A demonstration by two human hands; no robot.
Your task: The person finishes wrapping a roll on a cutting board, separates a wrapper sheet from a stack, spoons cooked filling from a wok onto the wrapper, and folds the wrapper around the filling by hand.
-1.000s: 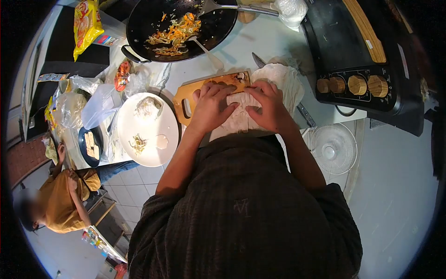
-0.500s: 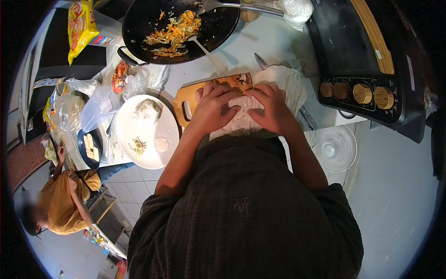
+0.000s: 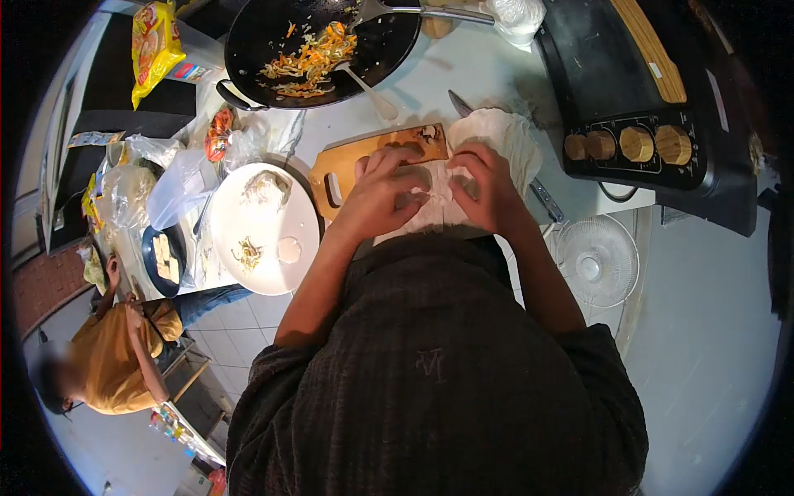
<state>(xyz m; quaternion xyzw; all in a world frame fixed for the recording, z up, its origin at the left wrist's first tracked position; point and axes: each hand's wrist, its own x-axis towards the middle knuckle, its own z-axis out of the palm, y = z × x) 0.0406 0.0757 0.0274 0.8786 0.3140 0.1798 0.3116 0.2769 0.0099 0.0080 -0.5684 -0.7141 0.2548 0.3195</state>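
A pale, thin wrapper sheet (image 3: 430, 217) lies over the near part of the wooden cutting board (image 3: 346, 163). My left hand (image 3: 382, 195) is curled over the sheet's left side, its fingers bent around the edge. Opposite it, my right hand (image 3: 482, 188) bends its fingers and thumb onto the right side of the same sheet. What lies between the fingertips is partly hidden. Right of the board rests a stack of similar round wrappers (image 3: 506, 149), with a knife (image 3: 544, 200) beneath or beside it.
Behind the board is a black wok (image 3: 248, 51) with shredded vegetables and a spatula. A white plate (image 3: 269, 227) stands to the left, near plastic bags (image 3: 128, 194) and a dark plate (image 3: 155, 277). A black stove (image 3: 600, 74) is at right. Another person (image 3: 120, 355) sits at lower left.
The fingers of both my hands have shifted slightly over the wrapper, and the near part of the sheet now looks flatter. The camera view has moved a little.
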